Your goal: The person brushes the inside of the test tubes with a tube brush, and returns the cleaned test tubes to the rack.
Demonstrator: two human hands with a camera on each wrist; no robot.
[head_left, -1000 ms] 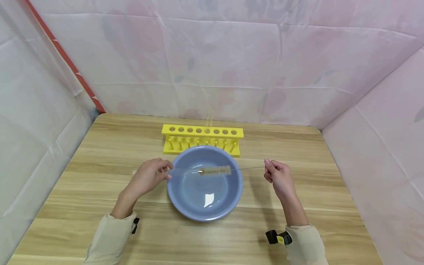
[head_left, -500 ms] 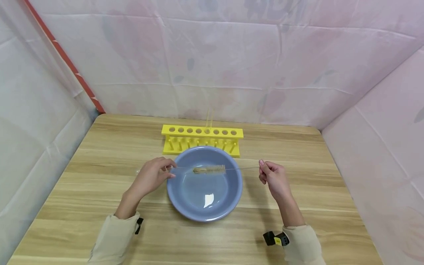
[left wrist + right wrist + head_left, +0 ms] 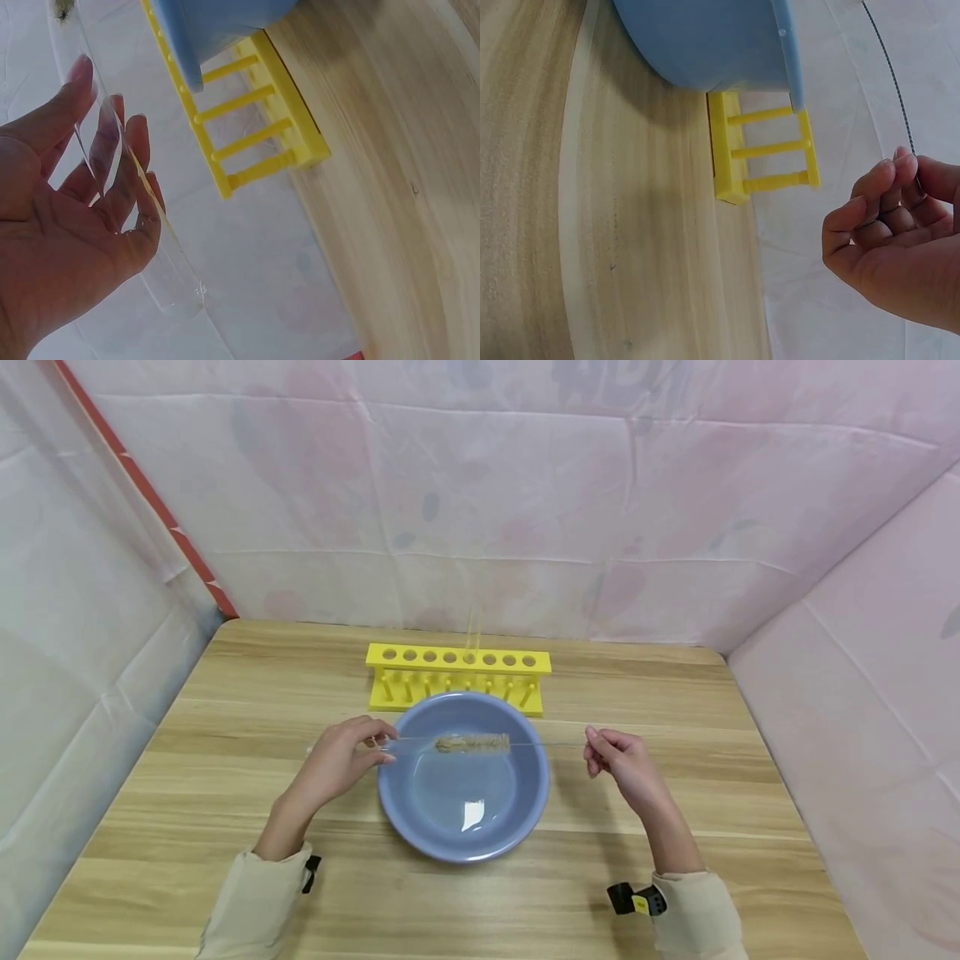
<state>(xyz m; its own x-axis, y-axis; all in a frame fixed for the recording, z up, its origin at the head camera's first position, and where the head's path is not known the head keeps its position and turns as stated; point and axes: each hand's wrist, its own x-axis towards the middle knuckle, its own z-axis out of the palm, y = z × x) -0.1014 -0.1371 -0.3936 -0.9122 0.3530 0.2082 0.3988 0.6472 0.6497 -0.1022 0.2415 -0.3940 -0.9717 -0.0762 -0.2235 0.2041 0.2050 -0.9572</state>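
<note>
My left hand holds a clear glass test tube sideways between thumb and fingers, its rounded end jutting out past the palm. At the tube's other end, over the basin, is a test tube brush with tan bristles. The bristles toward my left hand look pressed together inside the glass. My right hand pinches the brush's thin twisted wire handle between thumb and fingertips, with the other fingers curled. Below the brush stands a blue basin with water in it.
Behind the basin stands a yellow test tube rack, its lower front partly hidden by the basin. One clear test tube stands upright in it. The wooden table is bordered by cloth-covered walls.
My right hand has moved left, sliding the brush farther into the test tube. The left hand has shifted slightly right. Over the last half second both have barely moved.
</note>
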